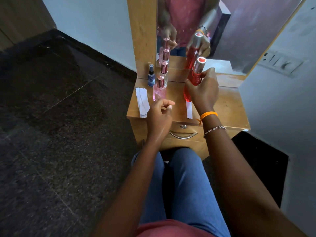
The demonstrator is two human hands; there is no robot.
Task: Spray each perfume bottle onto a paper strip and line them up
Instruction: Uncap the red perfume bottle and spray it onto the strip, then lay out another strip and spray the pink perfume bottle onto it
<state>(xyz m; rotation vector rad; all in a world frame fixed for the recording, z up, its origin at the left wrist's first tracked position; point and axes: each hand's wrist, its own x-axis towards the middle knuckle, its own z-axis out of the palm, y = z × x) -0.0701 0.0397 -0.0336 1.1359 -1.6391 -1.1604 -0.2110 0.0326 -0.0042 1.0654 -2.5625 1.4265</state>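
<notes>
Head view: red bottle held above desk

Right hand [203, 93] grip wraps the red bottle [195, 77], hiding its midsection, at 12 o'clock of one single paper strip [189, 109]. Left hand [159, 115] hangs loosely curled, holding nothing. Stacked strips [142, 101] at 9 o'clock overlap; count unclear. Three bottles there: pink [159, 90], clear [164, 74], blue [151, 76]. Desk [227, 108] edge cut off.

The right hand [202, 93] covers the red bottle's [194, 77] middle — its base shows only at seven o'clock of the palm. The clear bottle [164, 75] stands half hidden behind the pink bottle [159, 90]. The blue bottle's [151, 76] label is too small to read.
</notes>
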